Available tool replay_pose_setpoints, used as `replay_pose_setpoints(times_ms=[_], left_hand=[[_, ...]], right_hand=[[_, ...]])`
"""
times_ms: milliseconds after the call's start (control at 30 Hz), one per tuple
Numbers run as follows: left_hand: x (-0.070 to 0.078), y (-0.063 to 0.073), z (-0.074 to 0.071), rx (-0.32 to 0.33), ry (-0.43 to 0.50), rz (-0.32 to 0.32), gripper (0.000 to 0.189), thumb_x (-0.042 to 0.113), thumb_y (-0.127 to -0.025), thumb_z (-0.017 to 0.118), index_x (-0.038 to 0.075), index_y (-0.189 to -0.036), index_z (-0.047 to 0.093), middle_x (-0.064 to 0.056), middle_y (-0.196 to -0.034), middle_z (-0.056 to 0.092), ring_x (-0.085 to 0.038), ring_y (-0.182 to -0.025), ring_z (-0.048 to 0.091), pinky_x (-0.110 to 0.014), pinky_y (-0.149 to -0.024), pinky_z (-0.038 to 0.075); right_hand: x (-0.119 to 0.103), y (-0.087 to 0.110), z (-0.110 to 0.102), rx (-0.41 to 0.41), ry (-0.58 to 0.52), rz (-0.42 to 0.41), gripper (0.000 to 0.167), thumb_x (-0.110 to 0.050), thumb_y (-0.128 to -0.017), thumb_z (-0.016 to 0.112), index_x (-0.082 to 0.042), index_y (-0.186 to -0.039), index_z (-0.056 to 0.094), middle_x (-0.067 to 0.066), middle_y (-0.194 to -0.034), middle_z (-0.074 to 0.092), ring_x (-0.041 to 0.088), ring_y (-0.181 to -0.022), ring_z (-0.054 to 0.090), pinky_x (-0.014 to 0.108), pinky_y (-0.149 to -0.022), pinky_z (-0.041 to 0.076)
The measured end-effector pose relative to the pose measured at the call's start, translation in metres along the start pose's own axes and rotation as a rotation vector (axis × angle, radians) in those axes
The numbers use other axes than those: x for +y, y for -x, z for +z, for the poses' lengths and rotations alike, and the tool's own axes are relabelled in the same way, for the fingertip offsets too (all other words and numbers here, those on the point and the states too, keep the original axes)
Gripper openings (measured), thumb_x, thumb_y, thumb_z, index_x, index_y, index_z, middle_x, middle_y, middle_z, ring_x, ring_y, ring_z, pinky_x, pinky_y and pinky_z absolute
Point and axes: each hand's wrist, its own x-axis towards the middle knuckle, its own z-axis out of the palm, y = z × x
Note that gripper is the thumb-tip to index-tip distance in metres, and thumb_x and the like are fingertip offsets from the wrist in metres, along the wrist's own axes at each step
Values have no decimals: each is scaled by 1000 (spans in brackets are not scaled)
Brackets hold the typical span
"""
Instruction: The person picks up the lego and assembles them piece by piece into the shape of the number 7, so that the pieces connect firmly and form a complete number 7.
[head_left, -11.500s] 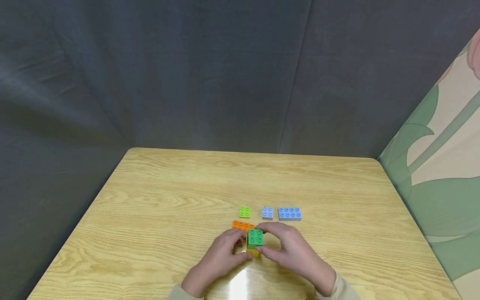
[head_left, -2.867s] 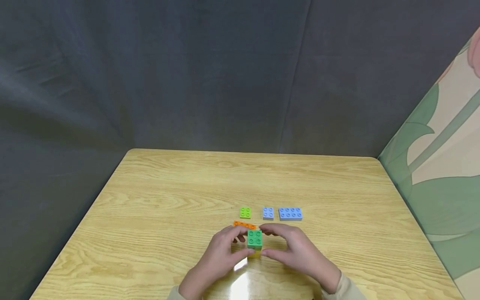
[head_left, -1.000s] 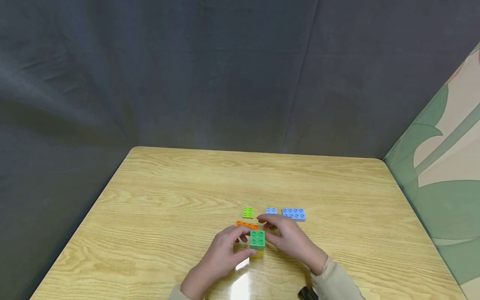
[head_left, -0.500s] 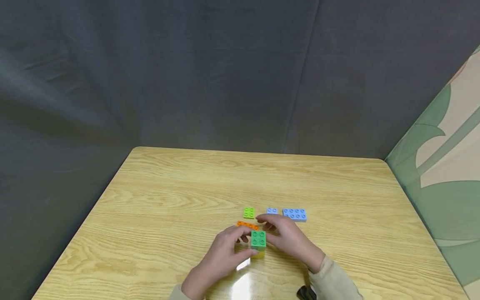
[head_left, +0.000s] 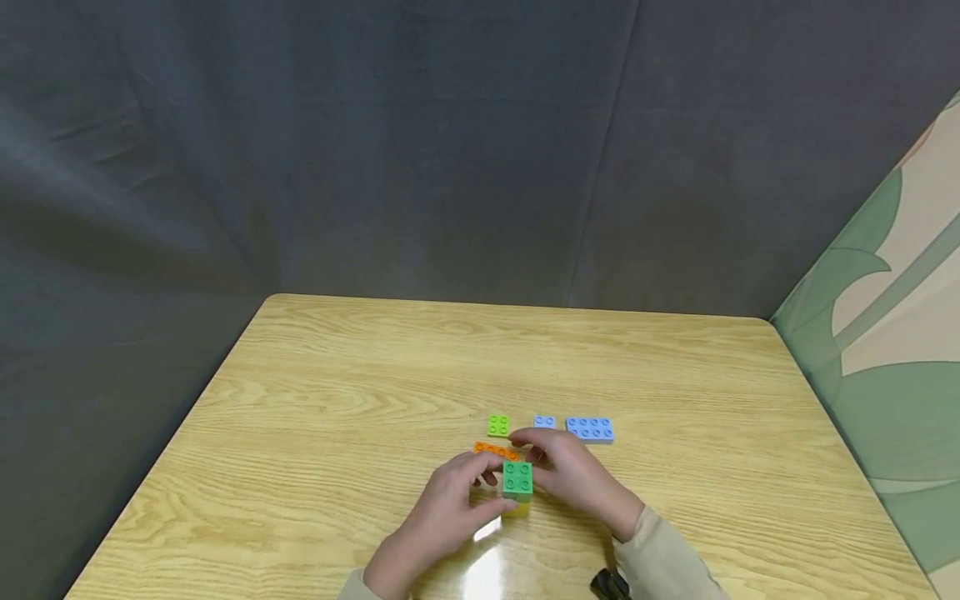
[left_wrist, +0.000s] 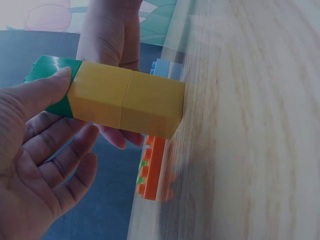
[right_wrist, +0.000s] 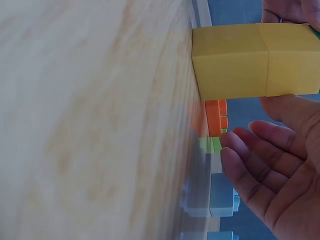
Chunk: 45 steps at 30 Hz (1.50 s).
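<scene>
A tower of two yellow bricks (left_wrist: 125, 100) with a green brick (head_left: 517, 479) on top stands upright on the table. My left hand (head_left: 446, 504) pinches the green brick, thumb on the near side and index finger behind; its other fingers hang loosely beside the tower. My right hand (head_left: 573, 475) is at the tower's right side, fingers loosely bent and reaching behind it. Its thumb lies against or very near the yellow bricks; I cannot tell which. Just behind the tower lies an orange brick (head_left: 497, 451), close to the right fingertips.
Behind the hands lie a lime brick (head_left: 498, 426), a small light-blue brick (head_left: 544, 422) partly covered by the right hand, and a longer blue brick (head_left: 589, 430). A black object (head_left: 609, 585) shows by the right sleeve. The wooden table (head_left: 337, 383) meets dark curtains.
Earlier the right hand held the green brick, then flanked the tower; since, it has shifted forward, fingers toward the orange brick. The left hand now pinches the green brick. Almost nothing moved in the last half second.
</scene>
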Motion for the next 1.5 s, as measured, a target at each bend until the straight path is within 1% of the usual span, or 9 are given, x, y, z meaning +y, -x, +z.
replay_pose_setpoints(times_ms=[367,667,1067,1300,1500], left_hand=[[0,0,0,4,-1,-5,31,31,-86,75,19,-112,64,5,-93,64,-15,-87,59,-31,-77,51],[0,1,0,-1,-2,-4,32,31,-86,75,18,-113,64,7,-94,63,-13,-88,59,-30,-77,51],[3,1,-1,-8,-8,-5,30,33,-87,74,18,-111,64,9,-95,62,-11,-88,59,-29,-77,51],[2,1,-1,-8,-23,-1,31,33,-87,74,18,-112,64,5,-94,63,-10,-87,57,-29,-77,51],[1,2,0,-7,-28,-1,31,30,-86,75,18,-113,64,7,-94,62,-11,-87,58,-30,-77,51]], right_hand=[[1,-4,2,-31,27,14,37,-10,-85,76,2,-118,65,8,-107,69,8,-78,57,26,-68,51],[0,-5,5,-36,59,16,36,-9,-83,76,1,-116,66,7,-105,69,9,-77,56,25,-67,50],[1,-7,7,-38,87,11,33,-5,-82,77,1,-112,67,7,-101,69,11,-77,55,26,-65,48],[2,-8,9,-38,104,9,32,-5,-81,77,0,-112,68,7,-104,68,17,-87,60,32,-74,51],[-1,-10,12,-26,151,-10,32,0,-79,77,-1,-110,69,4,-100,67,18,-89,60,35,-77,51]])
